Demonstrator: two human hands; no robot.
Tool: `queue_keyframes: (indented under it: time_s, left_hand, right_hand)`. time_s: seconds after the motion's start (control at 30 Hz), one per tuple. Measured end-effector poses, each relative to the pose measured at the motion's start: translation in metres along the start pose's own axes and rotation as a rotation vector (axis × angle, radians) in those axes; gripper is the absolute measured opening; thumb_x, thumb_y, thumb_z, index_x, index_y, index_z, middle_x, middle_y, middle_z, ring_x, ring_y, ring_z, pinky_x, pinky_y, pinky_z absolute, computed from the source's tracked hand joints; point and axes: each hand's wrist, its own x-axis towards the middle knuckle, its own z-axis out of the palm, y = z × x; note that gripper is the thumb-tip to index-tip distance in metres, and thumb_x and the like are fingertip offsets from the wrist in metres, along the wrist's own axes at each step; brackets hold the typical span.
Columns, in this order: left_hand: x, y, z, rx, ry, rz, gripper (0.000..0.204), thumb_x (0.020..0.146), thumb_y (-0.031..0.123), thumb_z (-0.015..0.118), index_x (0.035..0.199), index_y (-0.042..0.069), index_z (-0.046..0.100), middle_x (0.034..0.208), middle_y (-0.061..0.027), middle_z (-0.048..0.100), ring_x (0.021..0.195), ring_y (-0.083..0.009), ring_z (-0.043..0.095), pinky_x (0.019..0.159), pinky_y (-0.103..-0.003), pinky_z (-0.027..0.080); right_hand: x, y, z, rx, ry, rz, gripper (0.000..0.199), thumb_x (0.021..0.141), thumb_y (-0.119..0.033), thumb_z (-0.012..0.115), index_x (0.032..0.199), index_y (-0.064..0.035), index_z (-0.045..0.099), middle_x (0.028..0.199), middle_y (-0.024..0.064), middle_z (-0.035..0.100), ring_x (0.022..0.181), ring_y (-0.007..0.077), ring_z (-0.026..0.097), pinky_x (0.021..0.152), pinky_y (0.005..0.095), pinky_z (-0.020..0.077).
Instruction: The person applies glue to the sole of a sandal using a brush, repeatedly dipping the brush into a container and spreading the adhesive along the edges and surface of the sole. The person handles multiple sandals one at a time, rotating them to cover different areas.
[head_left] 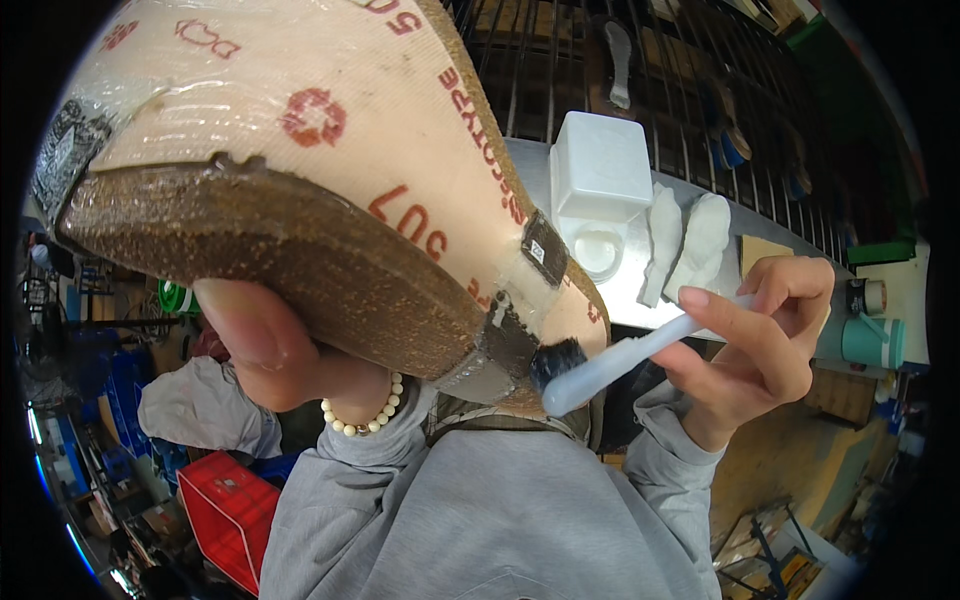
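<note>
Left hand (270,350) grips cork-soled shoe last (300,170); right hand (750,340) pinches brush (620,362); grey worktable (640,290) beyond carries white container (600,165); red crate (225,505) below.

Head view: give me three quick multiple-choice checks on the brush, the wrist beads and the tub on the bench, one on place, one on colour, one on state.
1. Where do the dark bristles of the brush sit?
A. At the lower end of the shoe sole, by its taped edge
B. Inside the white tub
C. On the red crate

2. What colour are the beads on the left wrist?
A. Black
B. Cream
C. Blue

3. What state is the white tub on the bench in?
A. Shut
B. Lying on its side
C. Open, lid raised

Answers:
1. A: the right hand holds the white handle with the bristles against the sole's end.
2. B: pale cream beads circle the wrist below the left hand, which grips the sole.
3. C: the square lid stands up behind the round opening.
</note>
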Motion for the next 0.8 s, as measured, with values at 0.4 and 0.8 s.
queue_keyframes:
  time_s: [0.4,0.8]
  left_hand:
    - [0.018,-0.008,-0.005,0.005,-0.043,0.005,0.064,0.096,0.054,0.044,0.134,0.003,0.051,0.126,-0.0108,0.06,0.115,-0.0198,0.058,0.101,-0.039,0.046]
    - [0.013,-0.02,-0.001,-0.129,-0.094,-0.244,0.067,0.097,0.059,0.045,0.137,0.006,0.048,0.123,-0.0092,0.06,0.11,-0.0189,0.06,0.095,-0.035,0.048]
  right_hand:
    - [-0.01,0.011,0.002,0.217,-0.064,0.007,0.05,0.044,-0.041,0.096,0.086,-0.0186,0.082,0.079,-0.0047,0.039,0.072,0.0124,0.041,0.059,0.0243,0.0291]
    - [-0.02,0.018,0.009,0.267,-0.09,0.123,0.051,0.04,-0.037,0.096,0.085,-0.0175,0.083,0.082,-0.0042,0.042,0.076,0.0132,0.044,0.062,0.0259,0.0309]
